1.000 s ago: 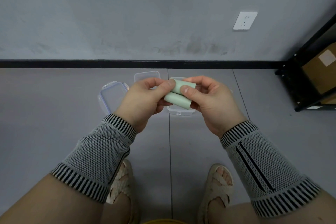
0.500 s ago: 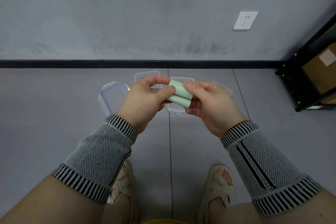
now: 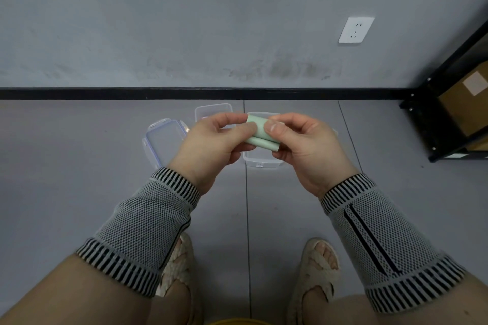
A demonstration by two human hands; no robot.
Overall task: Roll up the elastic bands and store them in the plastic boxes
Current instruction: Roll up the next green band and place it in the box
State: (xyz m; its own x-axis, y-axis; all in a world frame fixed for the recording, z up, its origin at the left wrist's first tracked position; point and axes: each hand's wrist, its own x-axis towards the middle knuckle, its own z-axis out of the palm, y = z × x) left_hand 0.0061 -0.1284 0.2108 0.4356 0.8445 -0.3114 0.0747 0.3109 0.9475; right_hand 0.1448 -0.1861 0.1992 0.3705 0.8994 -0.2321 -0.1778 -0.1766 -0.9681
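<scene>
A pale green elastic band (image 3: 260, 134), folded into a short flat roll, is held in the air between both hands. My left hand (image 3: 211, 145) pinches its left end with thumb and fingers. My right hand (image 3: 303, 145) pinches its right side, thumb on top. Below the hands on the grey floor stands an open clear plastic box (image 3: 261, 161), mostly hidden by them. A second clear box (image 3: 214, 111) stands behind it near the wall, with something pinkish inside.
A clear lid with blue clips (image 3: 163, 140) lies on the floor to the left of the boxes. A black metal shelf (image 3: 443, 124) holding cardboard boxes stands at the right. My sandalled feet (image 3: 319, 266) are below. A wall socket (image 3: 355, 30) is on the grey wall.
The band has been folded tighter and turned slightly between the fingers. My right thumb now lies on top of it. Both hands stay over the box.
</scene>
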